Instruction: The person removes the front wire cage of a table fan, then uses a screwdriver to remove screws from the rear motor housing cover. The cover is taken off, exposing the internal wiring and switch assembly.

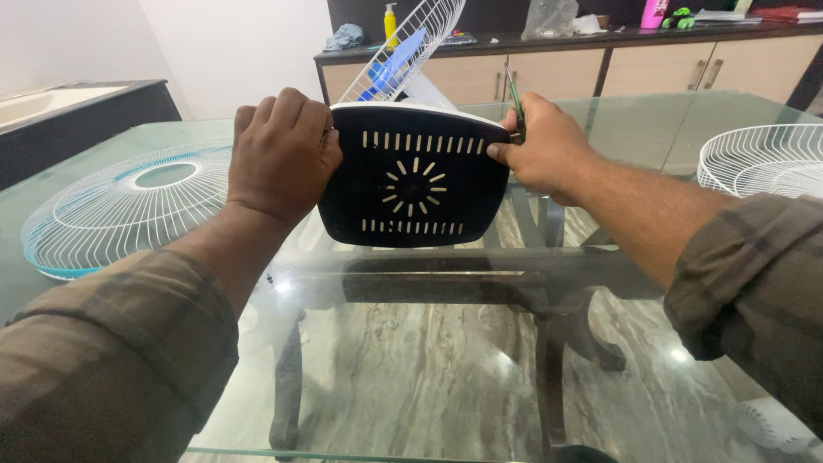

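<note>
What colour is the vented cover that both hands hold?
The vented cover is black with pale slots, clearest in the head view.

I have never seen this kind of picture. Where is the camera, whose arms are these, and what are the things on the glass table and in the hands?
The camera sits on a person's head and looks down, so the two arms reaching forward are that person's own. There is no machine, only bare hands. The left hand and the right hand grip the two sides of a black fan motor cover, a rounded plastic piece with slots. The right hand also holds a thin green screwdriver, pointing up. Behind the cover stand the white fan body with a grille and blue blades. All this is over a glass table. On it lies a white wire grille with a blue rim at the left, and another white wire grille at the right.
</note>
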